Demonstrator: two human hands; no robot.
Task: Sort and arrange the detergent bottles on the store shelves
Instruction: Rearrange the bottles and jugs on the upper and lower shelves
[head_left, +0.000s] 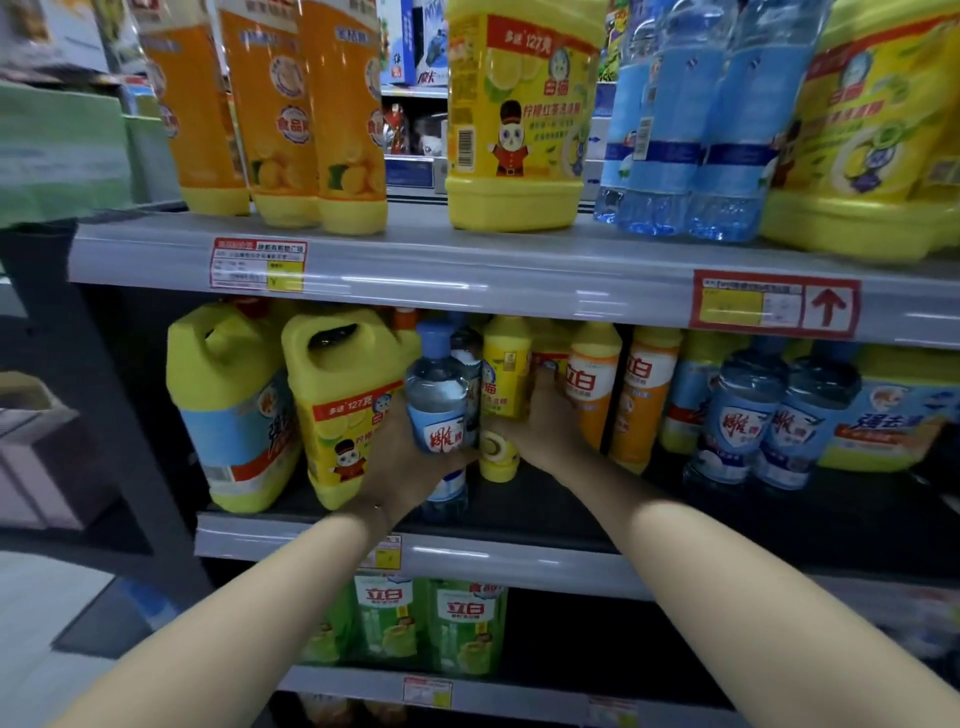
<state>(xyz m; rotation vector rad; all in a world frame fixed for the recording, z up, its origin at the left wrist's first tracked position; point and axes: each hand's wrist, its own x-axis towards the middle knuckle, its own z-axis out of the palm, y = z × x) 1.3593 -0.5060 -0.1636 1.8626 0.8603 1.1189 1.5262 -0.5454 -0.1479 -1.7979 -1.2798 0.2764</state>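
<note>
Grey metal store shelving (467, 280) fills the view in three tiers, seen from a camera on a person's head, with both bare forearms reaching to the middle tier.

At the centre of that tier, the left hand (402, 457) is wrapped around a clear blue plastic detergent bottle with a blue cap and a red-and-white label (438, 402), holding it upright with its base near the shelf's front edge. Touching that bottle on its right, the right hand (543, 421) is pressed around a slim yellow detergent bottle (506, 376); whether the fingers fully close on it is hidden.

Left of the grip stand two large yellow jugs with moulded handles (291, 405). Just right of the grip stand slim orange-and-white bottles (621, 395), and farther right more clear blue bottles (769, 415) of the same kind as the held one.

Above the grip, the top tier mixes orange bottles (275, 114), a large yellow jug with a cartoon label (517, 119) and tall clear blue bottles (685, 119). Below the grip sit green-labelled bottles (431, 629).

Sorting looks only partly done: the held blue bottle sits among yellow ones, apart from its matching group, and the top tier is mixed too. Most of the arranging appears to remain.
</note>
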